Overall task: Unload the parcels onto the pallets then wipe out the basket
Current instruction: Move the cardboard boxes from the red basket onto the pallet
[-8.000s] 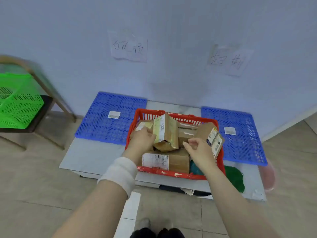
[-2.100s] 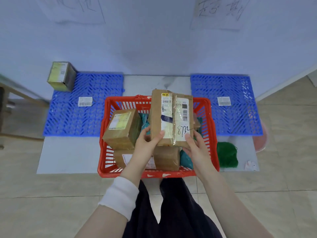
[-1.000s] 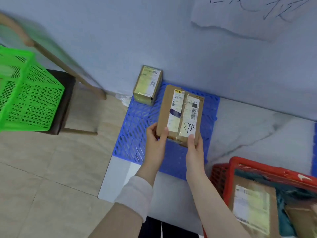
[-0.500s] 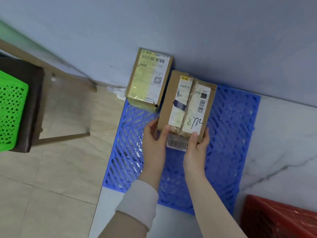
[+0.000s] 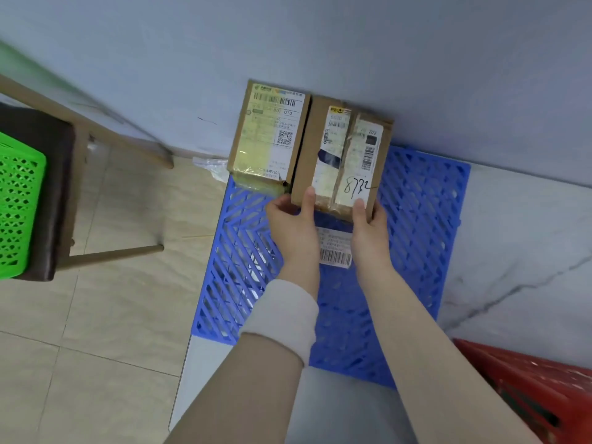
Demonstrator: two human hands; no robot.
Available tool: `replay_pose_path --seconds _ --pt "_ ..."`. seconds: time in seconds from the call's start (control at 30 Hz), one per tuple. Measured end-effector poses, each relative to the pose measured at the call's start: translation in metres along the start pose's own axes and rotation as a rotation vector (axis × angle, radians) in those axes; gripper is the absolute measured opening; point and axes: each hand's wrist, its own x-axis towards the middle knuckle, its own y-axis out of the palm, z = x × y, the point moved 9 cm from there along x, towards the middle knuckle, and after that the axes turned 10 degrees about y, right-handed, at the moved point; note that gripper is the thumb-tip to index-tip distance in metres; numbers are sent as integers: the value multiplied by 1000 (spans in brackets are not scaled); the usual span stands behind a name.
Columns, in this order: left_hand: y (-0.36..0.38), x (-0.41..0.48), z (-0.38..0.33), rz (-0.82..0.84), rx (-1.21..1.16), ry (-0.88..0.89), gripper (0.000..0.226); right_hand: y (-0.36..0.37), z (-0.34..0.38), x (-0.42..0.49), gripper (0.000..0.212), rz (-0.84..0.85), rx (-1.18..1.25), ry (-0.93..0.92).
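Note:
A brown cardboard parcel marked "8732" (image 5: 344,155) stands at the back of the blue slatted pallet (image 5: 413,238), against the wall. My left hand (image 5: 293,221) and my right hand (image 5: 368,229) grip its near end, thumbs on its top face. Right beside it on the left stands another parcel with a yellowish label (image 5: 269,136), touching it. A white barcode label (image 5: 334,248) lies on the pallet between my wrists. A corner of the red basket (image 5: 531,389) shows at the lower right.
A wooden chair (image 5: 64,193) carrying a green plastic basket (image 5: 17,213) stands on the tiled floor to the left. The pallet lies on a grey marble slab (image 5: 519,251) along the blue-grey wall. A crumpled clear plastic scrap (image 5: 211,166) lies by the pallet's back left corner.
Both hands have carried the "8732" parcel from over the red basket to the left pallet and pushed it back to the wall, beside the yellow-labelled parcel.

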Motion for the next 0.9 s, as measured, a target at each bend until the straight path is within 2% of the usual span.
replay_pose_path --seconds 0.17,0.33,0.43,0.53,0.7,0.9 --pt "-20 -42 -26 77 118 86 41 -32 17 -46 65 -55 -308 -67" --pt "-48 -114 -70 233 378 335 35 -77 40 -134 59 -156 -776 -286" --pt "-55 -171 -94 317 549 474 31 -114 44 -186 57 -203 -933 -364" --pt "-54 -233 -113 376 685 601 32 -157 41 -230 56 -250 -1009 -401" --pt "-37 -339 -119 399 787 797 31 -232 26 -285 54 -272 -999 -500" --pt "3 -447 -89 465 822 865 28 -337 -11 -310 54 -272 -914 -482"
